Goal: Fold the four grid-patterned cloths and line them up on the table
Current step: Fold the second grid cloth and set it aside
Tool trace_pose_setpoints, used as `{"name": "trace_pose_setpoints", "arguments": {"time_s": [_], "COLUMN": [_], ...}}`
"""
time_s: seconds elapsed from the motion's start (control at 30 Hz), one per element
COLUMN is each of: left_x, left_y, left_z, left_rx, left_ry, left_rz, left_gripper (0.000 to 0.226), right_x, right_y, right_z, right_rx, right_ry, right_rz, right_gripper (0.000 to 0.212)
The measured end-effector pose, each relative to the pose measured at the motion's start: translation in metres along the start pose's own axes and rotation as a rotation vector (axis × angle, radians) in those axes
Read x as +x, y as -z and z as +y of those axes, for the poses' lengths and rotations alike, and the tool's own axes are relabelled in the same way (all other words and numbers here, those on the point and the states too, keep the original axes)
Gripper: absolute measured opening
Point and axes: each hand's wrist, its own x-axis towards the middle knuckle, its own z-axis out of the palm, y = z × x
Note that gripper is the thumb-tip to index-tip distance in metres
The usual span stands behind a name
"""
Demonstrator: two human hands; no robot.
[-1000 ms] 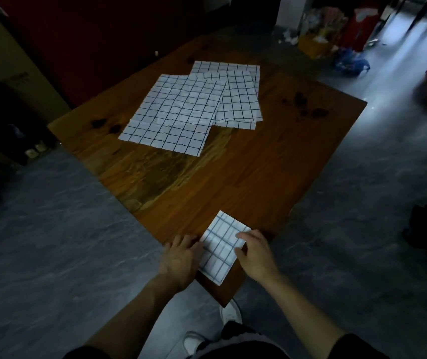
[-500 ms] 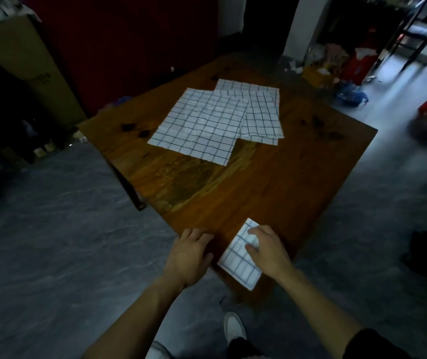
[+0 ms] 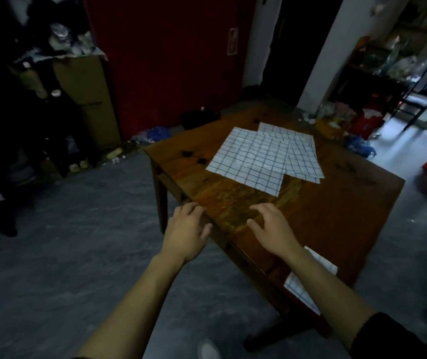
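Note:
Unfolded grid-patterned cloths lie overlapping on the far part of the wooden table. The largest one is on top at the left, and another sticks out to its right. A folded grid cloth rests at the table's near corner, partly hidden under my right forearm. My left hand hovers at the table's near left edge, fingers apart, holding nothing. My right hand is over the bare wood, fingers spread, also holding nothing. Both hands are well short of the unfolded cloths.
A tall cardboard box with clutter stands at the left by a red wall. Bags and litter lie on the grey floor beyond the table. A dark chair is at the far right.
Both hands have left the folded cloth and moved forward over the table toward the unfolded cloths. The folded cloth stays at the near corner. The view has tilted up.

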Motion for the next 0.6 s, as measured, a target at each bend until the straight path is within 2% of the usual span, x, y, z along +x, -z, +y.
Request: {"name": "trace_pose_setpoints", "arguments": {"time_s": [0.2, 0.4, 0.6], "left_x": [0.008, 0.046, 0.132], "left_y": [0.043, 0.056, 0.046], "left_z": [-0.043, -0.083, -0.115], "left_rx": [-0.006, 0.005, 0.059], "left_ry": [0.077, 0.072, 0.007], "left_rz": [0.078, 0.072, -0.025], "left_gripper": [0.044, 0.042, 0.042], "right_x": [0.044, 0.089, 0.167], "right_y": [-0.025, -0.056, -0.081], "right_z": [-0.051, -0.065, -0.049], "right_rx": [-0.01, 0.032, 0.098], "right_ry": [0.091, 0.034, -0.086], "right_rz": [-0.006, -0.032, 0.031], "right_gripper": [0.043, 0.046, 0.046]}}
